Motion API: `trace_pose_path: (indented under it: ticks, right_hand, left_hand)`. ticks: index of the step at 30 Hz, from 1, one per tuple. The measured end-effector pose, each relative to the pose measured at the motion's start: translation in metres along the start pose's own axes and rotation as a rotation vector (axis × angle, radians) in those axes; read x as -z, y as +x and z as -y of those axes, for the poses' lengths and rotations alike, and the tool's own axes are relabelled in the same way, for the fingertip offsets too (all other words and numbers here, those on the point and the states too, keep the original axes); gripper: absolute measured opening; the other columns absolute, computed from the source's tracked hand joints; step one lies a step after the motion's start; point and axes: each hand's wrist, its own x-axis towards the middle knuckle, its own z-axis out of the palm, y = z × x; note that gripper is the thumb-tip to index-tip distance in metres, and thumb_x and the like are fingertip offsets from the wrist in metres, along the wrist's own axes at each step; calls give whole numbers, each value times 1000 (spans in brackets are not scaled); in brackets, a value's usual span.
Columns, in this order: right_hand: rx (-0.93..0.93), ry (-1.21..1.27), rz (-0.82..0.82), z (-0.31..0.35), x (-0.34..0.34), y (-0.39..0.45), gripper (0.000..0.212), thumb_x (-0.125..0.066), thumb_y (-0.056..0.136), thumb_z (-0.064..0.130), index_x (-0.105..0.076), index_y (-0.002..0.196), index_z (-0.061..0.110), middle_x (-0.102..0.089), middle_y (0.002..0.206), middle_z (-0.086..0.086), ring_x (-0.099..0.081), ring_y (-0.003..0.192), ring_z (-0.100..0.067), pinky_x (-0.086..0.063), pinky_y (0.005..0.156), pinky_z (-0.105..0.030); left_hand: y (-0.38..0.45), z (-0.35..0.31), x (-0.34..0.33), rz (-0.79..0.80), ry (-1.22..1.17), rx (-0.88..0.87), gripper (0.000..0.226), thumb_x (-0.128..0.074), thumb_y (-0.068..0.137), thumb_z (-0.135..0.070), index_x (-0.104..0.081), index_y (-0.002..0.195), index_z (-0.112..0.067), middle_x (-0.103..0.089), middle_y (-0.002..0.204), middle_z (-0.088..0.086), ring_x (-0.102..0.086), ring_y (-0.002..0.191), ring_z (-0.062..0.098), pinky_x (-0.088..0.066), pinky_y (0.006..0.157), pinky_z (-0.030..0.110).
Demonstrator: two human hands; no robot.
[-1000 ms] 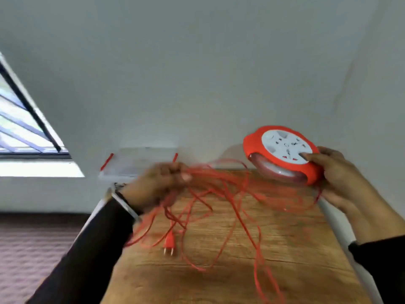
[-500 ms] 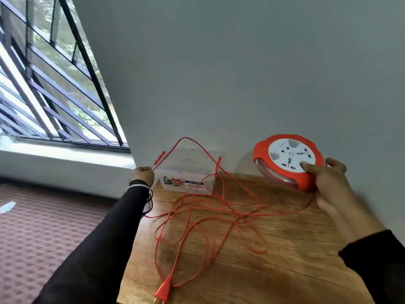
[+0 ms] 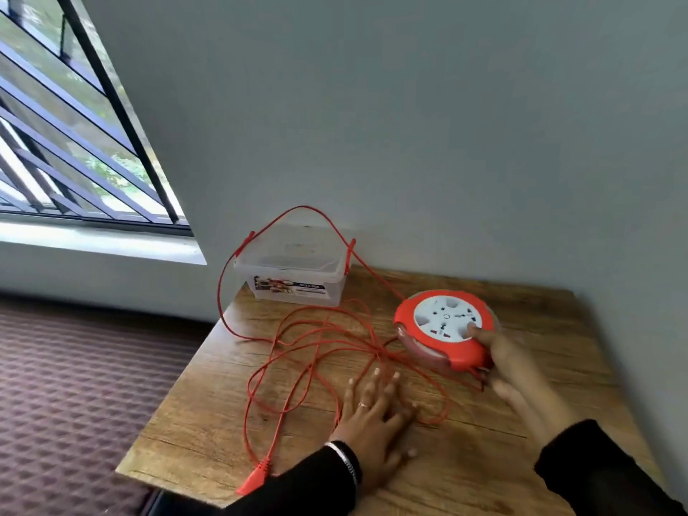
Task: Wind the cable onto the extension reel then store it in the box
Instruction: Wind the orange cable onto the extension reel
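Observation:
A round red extension reel (image 3: 445,331) with a white socket face sits on the wooden table (image 3: 521,422). My right hand (image 3: 502,363) grips its near right edge, thumb on the white face. The orange cable (image 3: 298,351) lies in loose loops across the table, arcs over the clear plastic box (image 3: 294,271) at the back left, and ends in a plug (image 3: 253,480) at the front edge. My left hand (image 3: 372,415) lies flat on the table with fingers spread, over some of the loops.
A grey wall runs behind the table and along its right side. To the left is a barred window (image 3: 74,143) and a patterned carpet floor (image 3: 74,385) below the table's left edge.
My left hand has let go of the cable by the box and come down flat on the table near the reel. The reel is lower, on the table. The view has tilted downward.

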Motion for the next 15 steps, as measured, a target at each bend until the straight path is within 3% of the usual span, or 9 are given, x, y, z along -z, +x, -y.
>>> trace_pose_path:
  ticks: [2, 5, 7, 9, 12, 14, 15]
  right_hand:
    - [-8, 16, -9, -8, 4, 0, 7, -65, 86, 14, -58, 87, 15, -67, 78, -10, -63, 63, -23, -49, 58, -34]
    - [-37, 39, 12, -15, 11, -2, 14, -62, 87, 14, -58, 101, 13, -66, 81, -11, -62, 66, -24, -50, 55, -34]
    - [-70, 105, 38, -18, 16, -4, 25, -57, 86, 8, -56, 110, 16, -63, 83, -9, -59, 68, -22, -53, 47, -33]
    - [-112, 196, 70, -19, 23, -7, 34, -52, 85, 3, -55, 115, 20, -62, 87, -10, -59, 73, -23, -56, 44, -39]
    - [-198, 350, 86, -25, 36, -7, 43, -54, 84, 0, -54, 121, 22, -65, 105, -15, -63, 95, -33, -53, 57, -58]
    - [-218, 406, 71, -31, 43, -8, 43, -58, 86, 6, -54, 124, 25, -64, 114, -13, -62, 103, -32, -53, 66, -58]
    - [-225, 429, 62, -35, 44, -9, 39, -60, 87, 10, -55, 122, 25, -65, 112, -11, -63, 98, -29, -55, 71, -55]
  left_hand:
    - [2, 12, -5, -49, 143, -28, 55, -31, 87, -58, -30, 140, -42, -22, 157, -1, -15, 143, 37, -21, 106, 68]
    - [11, 43, 6, 2, 165, -129, 55, -30, 90, -47, -22, 144, -41, -24, 156, -11, -19, 144, 32, -21, 108, 62]
    - [18, 64, 18, 10, 265, -193, 57, -42, 82, -43, -39, 138, -40, -43, 147, -11, -42, 134, 27, -38, 101, 56]
    - [24, 76, 32, 18, 281, -181, 54, -46, 74, -39, -53, 127, -41, -54, 138, -10, -52, 127, 25, -45, 96, 53]
    - [35, 77, 44, -51, 297, -49, 47, -39, 76, -35, -63, 116, -38, -57, 135, -10, -46, 132, 25, -37, 103, 54]
    - [41, 66, 44, -61, 162, 61, 48, -40, 80, -33, -59, 124, -26, -43, 147, -3, -27, 143, 28, -20, 112, 54]
    - [42, 57, 41, -103, 101, 93, 47, -43, 78, -34, -62, 120, -22, -46, 145, 1, -31, 140, 29, -22, 110, 53]
